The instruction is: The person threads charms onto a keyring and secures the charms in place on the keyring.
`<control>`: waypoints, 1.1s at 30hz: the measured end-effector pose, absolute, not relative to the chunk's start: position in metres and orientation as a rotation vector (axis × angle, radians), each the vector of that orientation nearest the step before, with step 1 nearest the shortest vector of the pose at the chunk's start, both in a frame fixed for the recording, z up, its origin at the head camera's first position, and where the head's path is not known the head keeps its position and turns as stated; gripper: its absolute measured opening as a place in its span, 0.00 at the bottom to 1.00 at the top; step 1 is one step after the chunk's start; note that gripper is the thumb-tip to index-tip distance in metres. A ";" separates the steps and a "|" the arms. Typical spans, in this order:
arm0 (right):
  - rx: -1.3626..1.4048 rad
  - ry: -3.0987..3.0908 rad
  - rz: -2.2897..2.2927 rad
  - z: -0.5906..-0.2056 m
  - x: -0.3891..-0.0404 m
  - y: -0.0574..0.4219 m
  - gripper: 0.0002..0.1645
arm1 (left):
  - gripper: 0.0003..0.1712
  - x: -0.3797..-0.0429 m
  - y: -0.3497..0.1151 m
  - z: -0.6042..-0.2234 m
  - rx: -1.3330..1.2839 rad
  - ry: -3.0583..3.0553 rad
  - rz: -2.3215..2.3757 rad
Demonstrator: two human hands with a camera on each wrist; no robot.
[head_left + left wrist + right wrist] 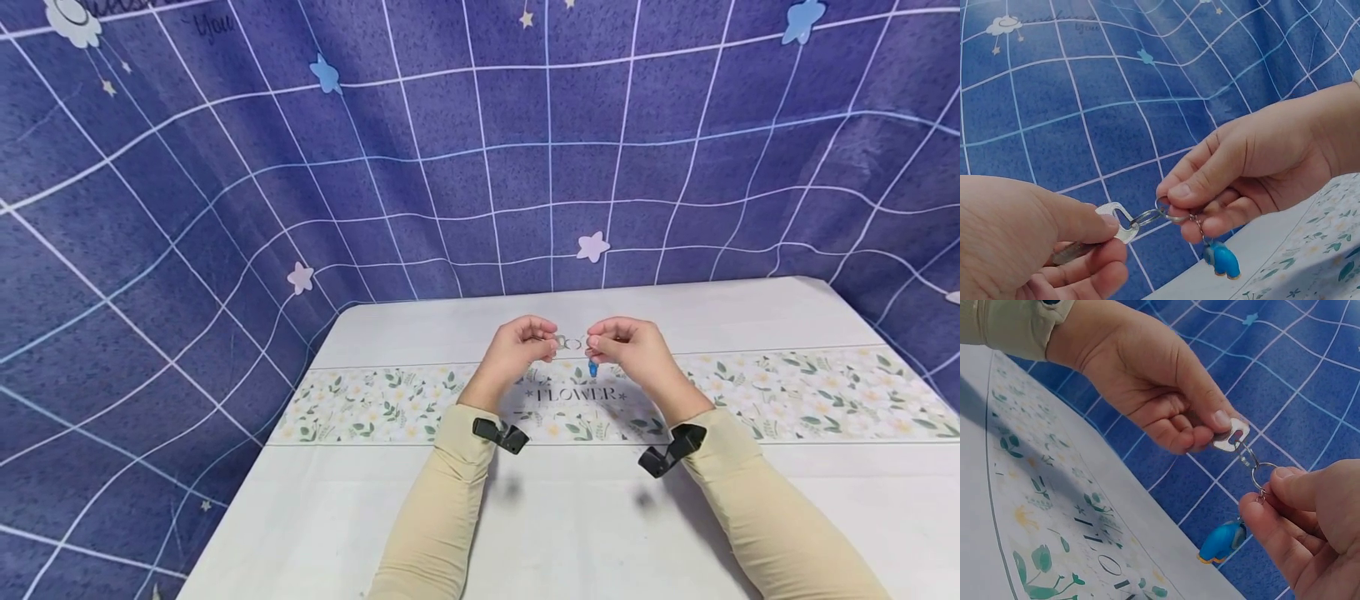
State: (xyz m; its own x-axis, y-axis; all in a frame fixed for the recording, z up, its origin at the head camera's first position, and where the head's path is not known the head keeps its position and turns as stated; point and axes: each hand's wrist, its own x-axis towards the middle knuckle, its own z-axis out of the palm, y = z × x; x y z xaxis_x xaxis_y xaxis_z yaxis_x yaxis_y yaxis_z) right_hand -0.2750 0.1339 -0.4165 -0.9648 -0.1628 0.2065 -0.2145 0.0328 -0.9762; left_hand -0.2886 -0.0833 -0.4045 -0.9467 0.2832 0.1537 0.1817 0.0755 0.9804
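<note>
My left hand (517, 348) pinches the flat silver head of a key (1124, 219) between thumb and fingers; its blade is mostly hidden in the hand. Through the hole in that head passes a small metal ring (1146, 217). It links to a larger key ring (1262, 474), which my right hand (632, 350) pinches between thumb and forefinger. From the right-hand side a small blue elephant-like charm (1224, 260) dangles on a short chain (1197, 226). Both hands are raised above the table, facing each other, with the rings stretched between them.
Under the hands lies a white table (337, 500) crossed by a floral band (795, 392) with the word FLOWER. A blue curtain (450, 167) with a white grid and stars hangs behind and at the sides. Black camera mounts (501, 435) sit on both wrists.
</note>
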 end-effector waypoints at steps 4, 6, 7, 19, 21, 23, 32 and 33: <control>0.448 -2.233 2.146 -0.418 -0.275 0.133 0.16 | 0.12 -0.288 -0.084 -0.402 0.481 2.275 2.080; 0.465 -2.228 2.157 -0.419 -0.275 0.132 0.16 | 0.12 -0.287 -0.084 -0.400 0.479 2.291 2.095; 0.473 -2.226 2.162 -0.420 -0.275 0.132 0.16 | 0.12 -0.287 -0.084 -0.399 0.479 2.297 2.102; 0.546 -2.297 2.109 -0.426 -0.274 0.121 0.15 | 0.14 -0.281 -0.084 -0.382 0.485 2.294 2.158; 0.545 -2.316 2.097 -0.428 -0.274 0.119 0.14 | 0.15 -0.280 -0.084 -0.380 0.497 2.301 2.166; 0.549 -2.325 2.092 -0.428 -0.272 0.117 0.12 | 0.16 -0.279 -0.084 -0.379 0.509 2.303 2.176; 0.595 -2.359 2.050 -0.430 -0.269 0.110 0.13 | 0.17 -0.276 -0.085 -0.376 0.524 2.333 2.184; 0.594 -2.367 2.039 -0.430 -0.269 0.110 0.13 | 0.17 -0.276 -0.085 -0.376 0.523 2.330 2.191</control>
